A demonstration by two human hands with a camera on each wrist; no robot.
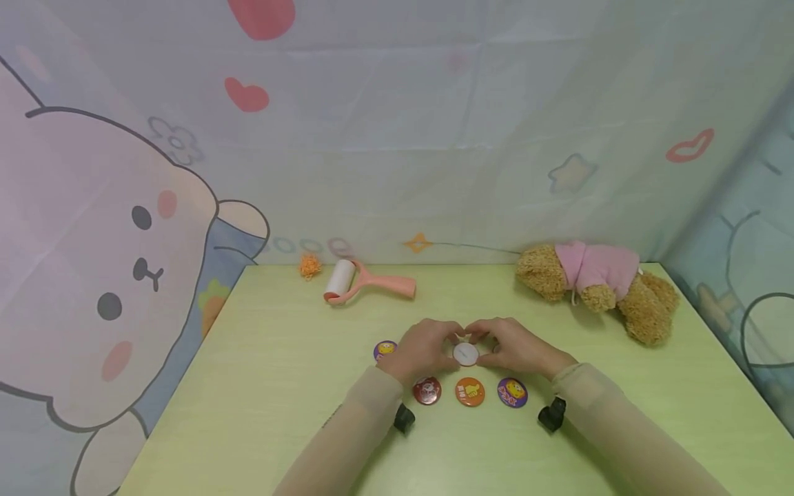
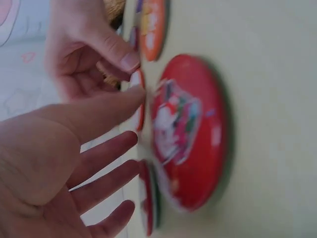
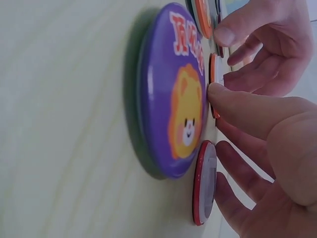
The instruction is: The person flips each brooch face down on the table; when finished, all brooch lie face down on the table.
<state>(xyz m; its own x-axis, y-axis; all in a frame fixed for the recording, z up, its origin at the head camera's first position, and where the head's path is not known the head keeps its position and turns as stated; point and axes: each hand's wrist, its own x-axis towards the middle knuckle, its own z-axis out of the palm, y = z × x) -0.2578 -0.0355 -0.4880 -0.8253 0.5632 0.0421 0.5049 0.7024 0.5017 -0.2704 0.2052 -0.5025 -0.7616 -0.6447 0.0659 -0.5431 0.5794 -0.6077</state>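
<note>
Both hands frame a round badge [image 1: 466, 354] that lies pale back up on the table. My left hand [image 1: 429, 349] has its thumb and index finger curved about the left side, the thumb tip at the rim. From the other side my right hand [image 1: 516, 346] does the same, its thumb [image 3: 223, 94] at the rim and its other fingers loosely spread. In front lie a red badge [image 1: 427, 390], an orange badge [image 1: 469, 391] and a purple lion badge [image 1: 513, 392]. Another purple badge [image 1: 385, 350] is partly hidden by the left hand; a pale-backed badge [image 3: 206, 183] lies by the right fingers.
A pink lint roller [image 1: 372, 281] lies at the back of the table, beside a small orange tuft [image 1: 309, 266]. Back right, a brown teddy bear [image 1: 598, 282] in a pink top lies on its side. A printed cloth [image 1: 397, 138] hangs behind the table.
</note>
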